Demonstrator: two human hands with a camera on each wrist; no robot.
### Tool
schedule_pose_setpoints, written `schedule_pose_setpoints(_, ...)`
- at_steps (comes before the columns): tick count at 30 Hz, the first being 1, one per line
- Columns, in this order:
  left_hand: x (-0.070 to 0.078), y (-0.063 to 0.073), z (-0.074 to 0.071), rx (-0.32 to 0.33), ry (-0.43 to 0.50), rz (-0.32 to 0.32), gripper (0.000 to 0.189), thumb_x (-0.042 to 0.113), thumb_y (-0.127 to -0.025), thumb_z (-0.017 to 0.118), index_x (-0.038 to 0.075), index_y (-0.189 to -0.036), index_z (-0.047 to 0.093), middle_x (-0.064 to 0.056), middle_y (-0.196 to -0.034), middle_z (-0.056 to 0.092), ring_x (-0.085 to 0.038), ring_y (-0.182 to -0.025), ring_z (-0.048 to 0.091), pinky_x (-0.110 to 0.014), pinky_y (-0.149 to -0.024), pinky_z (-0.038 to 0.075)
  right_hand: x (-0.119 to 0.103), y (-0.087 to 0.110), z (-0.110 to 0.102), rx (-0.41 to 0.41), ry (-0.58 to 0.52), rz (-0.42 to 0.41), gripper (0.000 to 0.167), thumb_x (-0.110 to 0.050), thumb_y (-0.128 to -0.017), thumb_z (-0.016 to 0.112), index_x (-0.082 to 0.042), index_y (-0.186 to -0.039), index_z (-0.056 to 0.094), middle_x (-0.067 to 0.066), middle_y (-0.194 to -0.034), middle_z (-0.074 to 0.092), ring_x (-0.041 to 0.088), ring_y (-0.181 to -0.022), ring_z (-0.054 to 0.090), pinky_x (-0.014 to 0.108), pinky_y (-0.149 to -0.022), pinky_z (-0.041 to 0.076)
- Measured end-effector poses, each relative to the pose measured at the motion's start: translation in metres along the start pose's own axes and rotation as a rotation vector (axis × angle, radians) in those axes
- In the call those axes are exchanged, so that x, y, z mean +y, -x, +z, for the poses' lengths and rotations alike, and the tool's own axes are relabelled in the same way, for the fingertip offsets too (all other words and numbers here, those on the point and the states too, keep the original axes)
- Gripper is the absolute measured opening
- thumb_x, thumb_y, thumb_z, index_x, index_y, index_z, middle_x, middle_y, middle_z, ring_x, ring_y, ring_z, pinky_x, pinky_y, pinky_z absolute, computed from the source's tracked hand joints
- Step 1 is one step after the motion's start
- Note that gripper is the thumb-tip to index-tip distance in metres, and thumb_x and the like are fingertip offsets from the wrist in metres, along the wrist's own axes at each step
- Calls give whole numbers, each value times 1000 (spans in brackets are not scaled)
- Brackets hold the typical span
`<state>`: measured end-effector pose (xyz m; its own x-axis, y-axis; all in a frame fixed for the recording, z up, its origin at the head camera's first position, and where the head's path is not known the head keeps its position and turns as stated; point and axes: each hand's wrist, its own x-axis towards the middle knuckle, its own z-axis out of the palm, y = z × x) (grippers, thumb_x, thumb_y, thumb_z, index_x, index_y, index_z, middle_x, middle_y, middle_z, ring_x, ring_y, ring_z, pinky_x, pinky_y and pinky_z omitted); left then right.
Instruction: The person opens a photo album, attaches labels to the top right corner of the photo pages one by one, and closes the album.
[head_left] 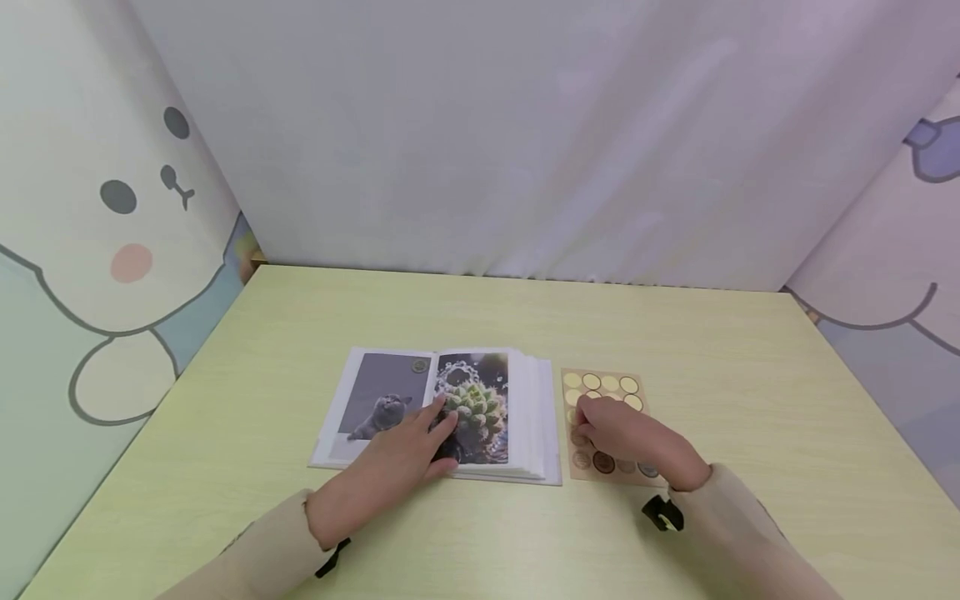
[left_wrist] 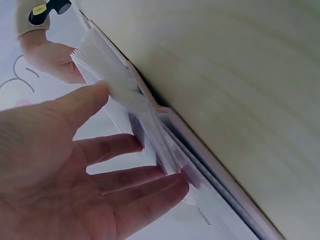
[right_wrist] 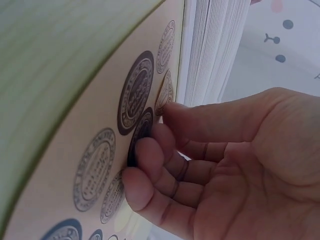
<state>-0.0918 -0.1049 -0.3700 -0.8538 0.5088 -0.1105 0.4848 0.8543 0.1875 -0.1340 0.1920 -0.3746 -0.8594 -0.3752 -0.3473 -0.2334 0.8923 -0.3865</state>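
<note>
A photo album [head_left: 553,433] lies spread on the table, a grey cat photo [head_left: 390,387] on its left page and a succulent photo [head_left: 476,408] on its right. My left hand [head_left: 397,450] rests across the album with its fingers extended, the fingertips near the centre fold. A round sticker [head_left: 420,365] sits in the cat photo's upper corner. To the album's right is a brown sheet of round stickers [head_left: 576,468]. Over that sheet, my right hand [right_wrist: 210,150] has curled fingers, thumb and forefinger pinching the edge of a round sticker [right_wrist: 164,92] on it.
The pale wooden table [head_left: 675,333] extends around the album and sheet. A plain light curtain [head_left: 480,142] stands at its back edge, and cartoon-printed cloth [head_left: 45,350] hangs at the sides. Thick album pages [right_wrist: 212,50] stand close beside the right hand.
</note>
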Motion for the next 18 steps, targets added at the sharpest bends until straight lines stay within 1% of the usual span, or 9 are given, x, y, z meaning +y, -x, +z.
schedule_pose_setpoints(3, 0, 0, 0, 1, 0, -1, 59, 43, -90, 54, 8, -137, 45, -17, -148, 33, -42, -121, 48, -40, -66, 56, -2, 1, 0, -13, 19, 3, 9, -6, -95, 46, -7, -88, 51, 0, -74, 52, 13, -65, 45, 25, -59, 39)
schedule_pose_setpoints(6, 0, 0, 0, 0, -1, -2, 60, 43, -90, 54, 8, -137, 45, -17, -148, 33, -41, -122, 48, -39, -65, 56, -3, 3, -1, -19, 14, -7, 9, -5, -95, 45, -7, -87, 50, -1, -73, 50, 13, -64, 43, 24, -59, 38)
schedule_pose_setpoints(13, 0, 0, 0, 4, -10, 1, 60, 43, -89, 54, 8, -137, 46, -17, -148, 34, -41, -121, 49, -38, -63, 56, -2, 5, -3, -12, -19, -38, 17, 1, -92, 40, -8, -79, 41, -2, -63, 36, 11, -58, 32, 19, -56, 27)
schedule_pose_setpoints(18, 0, 0, 0, 10, -6, 10, 60, 42, -90, 54, 7, -137, 46, -18, -148, 34, -42, -121, 49, -38, -65, 56, -1, 6, -3, -8, -17, -53, 17, 1, -94, 37, -9, -80, 40, -3, -63, 35, 11, -57, 30, 18, -54, 25)
